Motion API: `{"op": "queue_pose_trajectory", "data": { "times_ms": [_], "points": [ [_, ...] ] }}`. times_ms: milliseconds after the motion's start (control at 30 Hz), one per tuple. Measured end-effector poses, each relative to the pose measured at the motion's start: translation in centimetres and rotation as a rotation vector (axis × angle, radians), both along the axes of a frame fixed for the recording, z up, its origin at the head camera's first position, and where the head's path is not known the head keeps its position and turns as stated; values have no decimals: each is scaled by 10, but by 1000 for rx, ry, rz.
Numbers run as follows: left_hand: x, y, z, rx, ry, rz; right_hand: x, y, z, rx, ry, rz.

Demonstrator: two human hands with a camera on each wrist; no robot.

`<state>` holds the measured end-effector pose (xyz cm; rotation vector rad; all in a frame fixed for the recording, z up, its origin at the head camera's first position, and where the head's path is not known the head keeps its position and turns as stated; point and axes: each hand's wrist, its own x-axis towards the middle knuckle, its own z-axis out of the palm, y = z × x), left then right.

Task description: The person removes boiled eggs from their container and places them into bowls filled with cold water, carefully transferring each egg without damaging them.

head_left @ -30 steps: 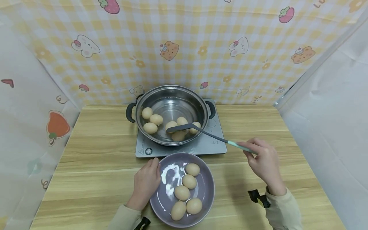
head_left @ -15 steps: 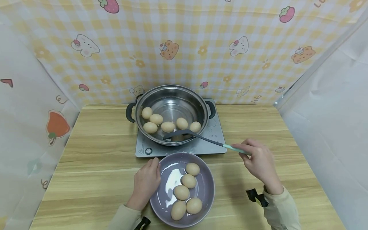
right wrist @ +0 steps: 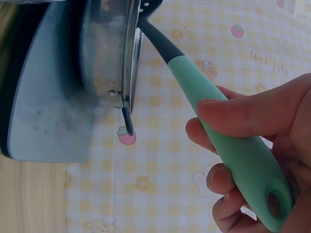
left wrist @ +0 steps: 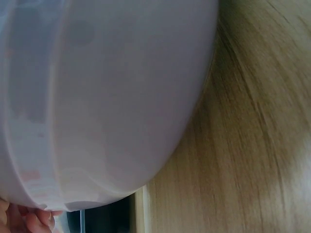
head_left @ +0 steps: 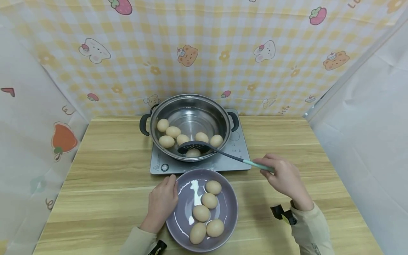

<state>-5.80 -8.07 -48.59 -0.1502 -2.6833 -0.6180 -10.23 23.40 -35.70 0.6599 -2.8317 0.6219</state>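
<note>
My right hand (head_left: 285, 177) grips the mint-green handle of a dark slotted spoon (head_left: 225, 154). Its perforated head tilts inside a steel pot (head_left: 191, 106), over an egg (head_left: 193, 153) by the front wall, covering that egg's upper part. Several more brown eggs (head_left: 173, 132) lie in the pot around the head. In the right wrist view, thumb and fingers wrap the green handle (right wrist: 233, 145). My left hand (head_left: 162, 203) holds the left rim of a purple-grey plate (head_left: 230, 202) with several eggs (head_left: 201, 213) on it; the left wrist view shows fingertips at that rim.
The pot stands on a flat silver induction cooker (head_left: 239, 163), directly behind the plate. Black side handles (head_left: 144, 124) stick out from the pot. A yellow checked cloth (head_left: 207, 53) hangs close behind, and white sheets (head_left: 366, 124) bound the wooden table (head_left: 105, 170) on both sides.
The slotted spoon and right hand have moved left, and the spoon's head has turned so its holes show. One egg beside the head has shifted left. The left hand has kept still.
</note>
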Motion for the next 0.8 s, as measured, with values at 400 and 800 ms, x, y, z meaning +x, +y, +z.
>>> {"op": "queue_pose_trajectory", "data": {
  "times_ms": [400, 800],
  "points": [
    [0, 0, 0, -1, -18, -1, -1, -13, 4, -60, -190, 13],
    [0, 0, 1, 5, -41, 3, 1, -23, 4, -88, -266, -31]
  ]
}}
